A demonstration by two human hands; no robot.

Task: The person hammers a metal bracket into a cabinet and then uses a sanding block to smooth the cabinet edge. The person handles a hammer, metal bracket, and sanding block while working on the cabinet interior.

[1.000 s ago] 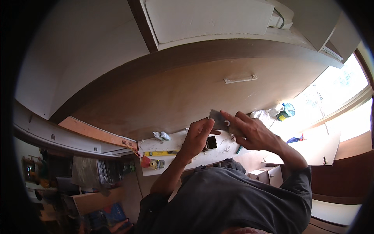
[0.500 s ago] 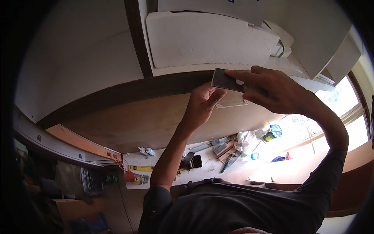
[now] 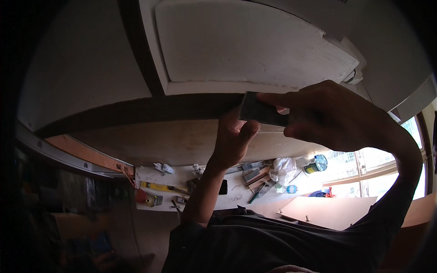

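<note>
In my right hand [image 3: 334,116] is a dark flat rectangular piece [image 3: 261,109], pinched with the index finger along its top side and the thumb below. Its far left end lies against the dark edge strip [image 3: 182,107] on the cabinet front. Close under that end, my left hand [image 3: 234,139] reaches up to the strip. The left thumb shows beside the piece's lower edge; the other fingers are largely hidden behind the piece. Whether they grip the strip or only press on it cannot be seen.
Above the strip, a white panel [image 3: 246,45] fills a compartment next to a dark upright divider [image 3: 142,50]. Below, a white worktop [image 3: 236,198] carries a yellow spirit level [image 3: 157,186], a tin can [image 3: 155,200], a clear plastic bag [image 3: 283,169] and a large bottle [image 3: 316,164]. A bright window [image 3: 359,166] is at right.
My view has shifted, so the cabinet and worktop sit differently in it and look darker. Both hands remain at the strip, with the flat piece still in my right hand.
</note>
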